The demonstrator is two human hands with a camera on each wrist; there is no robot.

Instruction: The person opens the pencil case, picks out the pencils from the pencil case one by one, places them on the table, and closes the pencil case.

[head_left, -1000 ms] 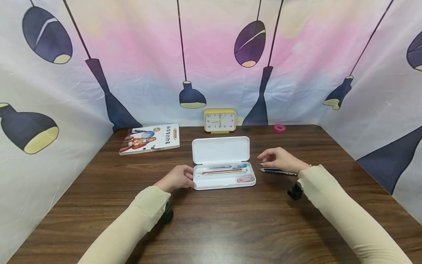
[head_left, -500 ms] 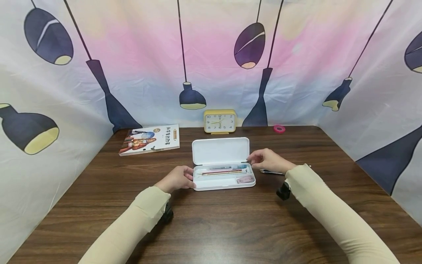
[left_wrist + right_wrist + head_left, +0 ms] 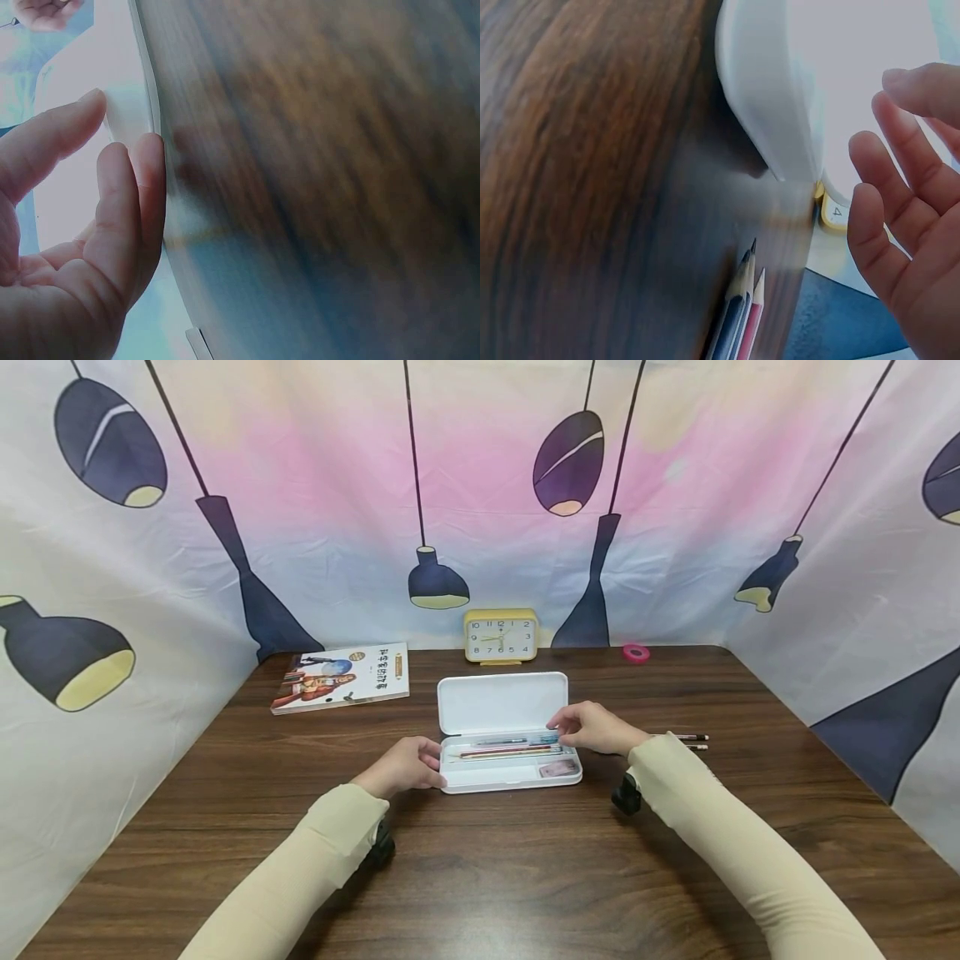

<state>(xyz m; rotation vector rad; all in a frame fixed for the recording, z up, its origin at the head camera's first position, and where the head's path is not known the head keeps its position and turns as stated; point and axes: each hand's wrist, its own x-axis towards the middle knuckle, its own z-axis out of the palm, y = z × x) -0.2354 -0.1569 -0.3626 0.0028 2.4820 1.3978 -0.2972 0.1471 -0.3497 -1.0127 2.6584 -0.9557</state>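
A white pencil case [image 3: 480, 777] lies on the table with its lid [image 3: 502, 703] raised. In its back compartment are several slim pencils and pens [image 3: 502, 752], one end blue; a pinkish block like an eraser [image 3: 557, 768] sits front right. The left hand [image 3: 401, 766] holds the case's left end, thumb by the front corner. The right hand [image 3: 598, 729] reaches over the right end, fingertips beside the blue end, loosely bent and apart in the right wrist view, nothing visible between them. Under its forearm lie pencils [image 3: 739, 319], dark ones and a red one, points toward the case.
A yellow alarm clock [image 3: 500, 637] stands behind the case. To the back left lies a white illustrated book [image 3: 341, 677]; at the back right edge is a pink tape roll [image 3: 636, 652]. A lamp-patterned cloth [image 3: 337, 568] hangs behind the brown table [image 3: 480, 877].
My right hand has moved left from over the loose pencils to the right end of the pencil case. The pencils stay on the table. My left hand stays at the case's left end.
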